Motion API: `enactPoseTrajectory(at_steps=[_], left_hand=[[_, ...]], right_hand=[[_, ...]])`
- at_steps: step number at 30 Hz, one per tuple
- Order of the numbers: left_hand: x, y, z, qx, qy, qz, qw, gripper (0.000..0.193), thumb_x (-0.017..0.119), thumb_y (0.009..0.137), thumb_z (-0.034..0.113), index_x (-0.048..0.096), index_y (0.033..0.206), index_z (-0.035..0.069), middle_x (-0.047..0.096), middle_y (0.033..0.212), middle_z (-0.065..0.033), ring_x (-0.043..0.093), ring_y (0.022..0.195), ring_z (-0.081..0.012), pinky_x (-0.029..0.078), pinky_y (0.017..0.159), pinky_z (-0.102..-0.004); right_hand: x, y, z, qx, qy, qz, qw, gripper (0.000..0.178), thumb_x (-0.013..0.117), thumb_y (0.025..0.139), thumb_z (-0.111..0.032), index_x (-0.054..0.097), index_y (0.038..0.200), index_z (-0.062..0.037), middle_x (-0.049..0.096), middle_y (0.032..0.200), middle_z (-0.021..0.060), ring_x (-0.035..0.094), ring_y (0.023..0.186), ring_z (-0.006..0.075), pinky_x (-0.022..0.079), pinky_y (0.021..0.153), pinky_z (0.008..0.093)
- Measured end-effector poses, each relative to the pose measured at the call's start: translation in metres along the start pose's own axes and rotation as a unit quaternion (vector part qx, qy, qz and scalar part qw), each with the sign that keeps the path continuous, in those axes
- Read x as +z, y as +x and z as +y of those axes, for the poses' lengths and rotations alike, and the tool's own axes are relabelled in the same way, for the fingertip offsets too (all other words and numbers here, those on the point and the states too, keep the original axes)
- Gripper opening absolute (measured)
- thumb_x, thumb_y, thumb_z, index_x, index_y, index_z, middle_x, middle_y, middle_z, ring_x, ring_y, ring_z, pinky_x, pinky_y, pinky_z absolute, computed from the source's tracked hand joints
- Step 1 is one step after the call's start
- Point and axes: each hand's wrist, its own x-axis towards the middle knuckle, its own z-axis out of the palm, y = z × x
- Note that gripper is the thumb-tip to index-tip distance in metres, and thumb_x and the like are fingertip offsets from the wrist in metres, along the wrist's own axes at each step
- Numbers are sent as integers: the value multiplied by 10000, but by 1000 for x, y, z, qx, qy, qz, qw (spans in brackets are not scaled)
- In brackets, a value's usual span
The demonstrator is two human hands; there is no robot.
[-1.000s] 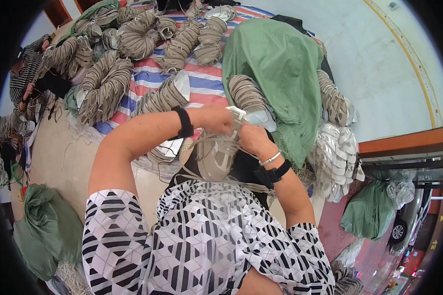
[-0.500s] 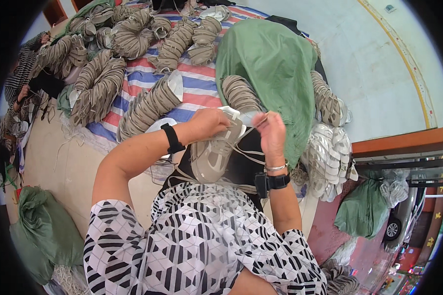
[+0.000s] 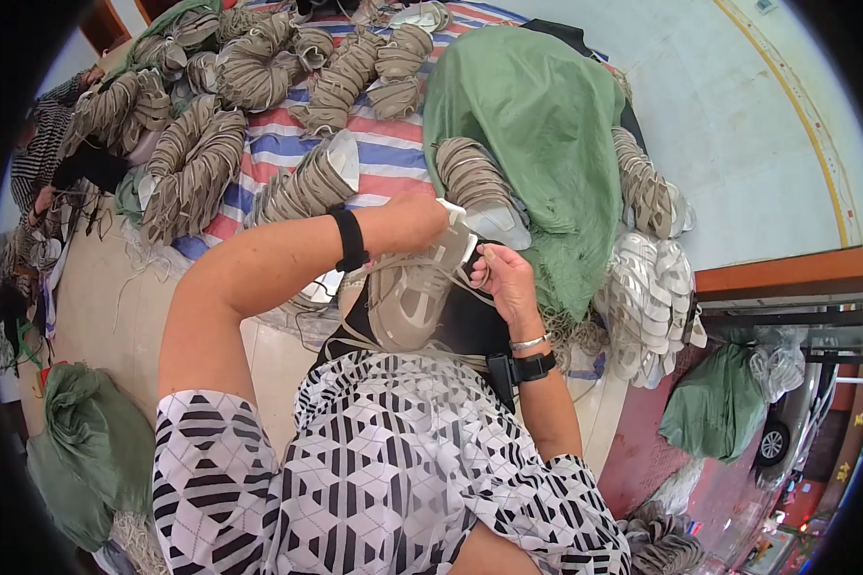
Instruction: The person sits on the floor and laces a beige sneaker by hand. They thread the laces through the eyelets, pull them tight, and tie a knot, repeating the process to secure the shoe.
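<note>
A beige and grey shoe upper [image 3: 401, 305] with pale laces lies over my lap, its toe toward me. My left hand [image 3: 416, 222] is closed at the upper's far left edge, gripping it beside the white-lined tongue; its fingertips are mostly hidden. On the other side, my right hand [image 3: 506, 284] pinches a shoelace between thumb and fingers, close to the eyelet edge. A loose lace strand hangs at the left of the upper, below my left wrist.
Nested stacks of shoe uppers [image 3: 307, 184] lie on a striped sheet [image 3: 384, 163]. A green sack [image 3: 518, 115] partly covers another stack [image 3: 470, 172] ahead. Whitish uppers [image 3: 644, 307] are piled at right. Another green sack [image 3: 91, 446] sits at left. Someone in striped sleeves [image 3: 43, 144] is at far left.
My left hand has shifted slightly up, its forearm crossing further over the stack behind. My right hand has come down and left, nearer the upper, with its fingers drawn together on the lace.
</note>
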Motion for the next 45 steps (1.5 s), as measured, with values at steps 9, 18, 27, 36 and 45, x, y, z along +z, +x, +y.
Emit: enactPoseTrajectory(at_steps=[9, 18, 27, 36, 45], left_hand=[[2, 2, 17, 32, 51, 23, 998, 109, 661, 663, 111, 704, 760, 85, 670, 743, -114, 660, 739, -302, 509, 642, -416], [8, -2, 10, 0, 27, 40, 999, 106, 661, 683, 148, 700, 764, 92, 658, 743, -117, 650, 747, -310, 506, 665, -425], [42, -4, -5, -21, -195, 83, 977, 63, 655, 712, 140, 671, 752, 94, 651, 777, -72, 626, 754, -312, 483, 670, -422], [42, -5, 25, -89, -230, 131, 960, 192, 601, 766, 122, 608, 958, 109, 637, 860, -75, 613, 888, -280, 480, 724, -416], [41, -7, 34, 140, 159, 193, 958, 179, 614, 726, 166, 644, 897, 122, 599, 880, 6, 564, 940, -199, 492, 733, -350]], right_hand=[[8, 0, 11, -31, -46, 0, 998, 168, 590, 912, -146, 606, 1005, -7, 630, 740, 47, 600, 583, 109, 528, 544, 249], [8, -3, 10, -55, -14, 45, 997, 156, 551, 932, -163, 569, 989, -18, 615, 714, 59, 584, 548, 118, 521, 519, 249], [1, -2, 8, -42, 84, 20, 995, 157, 559, 929, -152, 559, 1017, -23, 620, 738, 64, 598, 593, 138, 531, 560, 279], [10, -1, 7, -38, 33, 6, 999, 155, 570, 909, -98, 552, 1031, -4, 654, 851, 119, 632, 680, 160, 535, 619, 284], [18, 34, -6, -86, -192, -1, 978, 101, 577, 881, -58, 579, 963, 0, 639, 736, 46, 587, 581, 87, 467, 504, 212]])
